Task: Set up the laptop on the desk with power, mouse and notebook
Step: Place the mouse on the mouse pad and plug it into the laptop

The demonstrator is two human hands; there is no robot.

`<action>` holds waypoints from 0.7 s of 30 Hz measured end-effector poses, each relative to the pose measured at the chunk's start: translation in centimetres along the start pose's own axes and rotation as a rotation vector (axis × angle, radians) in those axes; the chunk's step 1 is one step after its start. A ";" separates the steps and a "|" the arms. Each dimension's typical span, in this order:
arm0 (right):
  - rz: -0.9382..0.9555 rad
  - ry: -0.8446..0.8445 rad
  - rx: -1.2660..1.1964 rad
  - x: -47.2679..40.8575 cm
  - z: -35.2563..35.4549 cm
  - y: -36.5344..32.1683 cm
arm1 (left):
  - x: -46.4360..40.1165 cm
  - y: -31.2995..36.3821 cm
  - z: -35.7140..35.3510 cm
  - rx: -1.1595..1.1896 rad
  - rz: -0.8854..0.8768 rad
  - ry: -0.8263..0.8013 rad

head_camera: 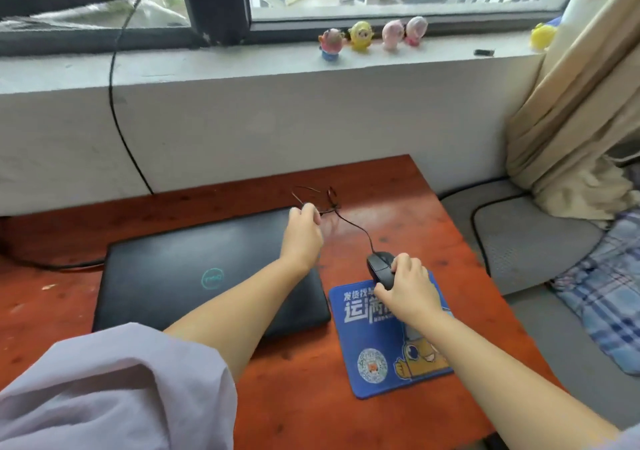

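Laptop point(194, 273) lay shut, flat on the desk point(398, 186), left of the pad point(377, 363). Right hand point(408, 286) was closed over the mouse point(379, 269), which sat at the pad's 12 o'clock edge. Left hand point(303, 233) was pinched on the mouse cord point(360, 229) over the laptop's 1 o'clock corner, loose loops just beyond it. Power cable point(52, 266) met the laptop at 9 o'clock.

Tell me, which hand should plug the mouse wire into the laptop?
Probably the left hand. It already pinches the mouse cable beside the closed laptop. The right hand is busy holding the mouse at the mouse pad.
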State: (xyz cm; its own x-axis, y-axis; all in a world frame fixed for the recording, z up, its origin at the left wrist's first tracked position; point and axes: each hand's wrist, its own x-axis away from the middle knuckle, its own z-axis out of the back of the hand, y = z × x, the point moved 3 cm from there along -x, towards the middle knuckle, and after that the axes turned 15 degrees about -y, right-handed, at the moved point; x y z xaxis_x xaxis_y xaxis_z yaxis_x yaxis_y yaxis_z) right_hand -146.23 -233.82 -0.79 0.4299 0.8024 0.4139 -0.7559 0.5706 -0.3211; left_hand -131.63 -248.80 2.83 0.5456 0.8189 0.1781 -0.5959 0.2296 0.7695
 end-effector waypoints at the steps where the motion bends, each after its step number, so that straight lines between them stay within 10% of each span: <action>1: -0.032 -0.016 0.017 0.4 0.0 1.3 | -0.6 0.9 -0.4 0.029 -0.029 -0.003; 12: -0.176 -0.287 0.170 1.1 -0.9 5.1 | -5.2 6.3 -4.4 0.048 -0.249 -0.104; 18: 0.330 0.345 -0.203 -2.4 9.3 0.0 | -5.6 6.2 -3.1 -0.156 -0.358 -0.211; 21: 0.439 0.260 -0.034 -4.8 10.9 -3.0 | -5.7 7.0 -2.6 -0.343 -0.486 -0.233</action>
State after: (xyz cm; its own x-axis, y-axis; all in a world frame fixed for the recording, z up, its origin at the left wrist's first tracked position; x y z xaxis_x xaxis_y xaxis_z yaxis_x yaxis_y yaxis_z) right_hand -151.42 -241.29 7.45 0.1877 0.9822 0.0097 -0.8781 0.1722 -0.4465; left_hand -140.40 -250.51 5.60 0.8920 0.4518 0.0171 -0.3820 0.7330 0.5628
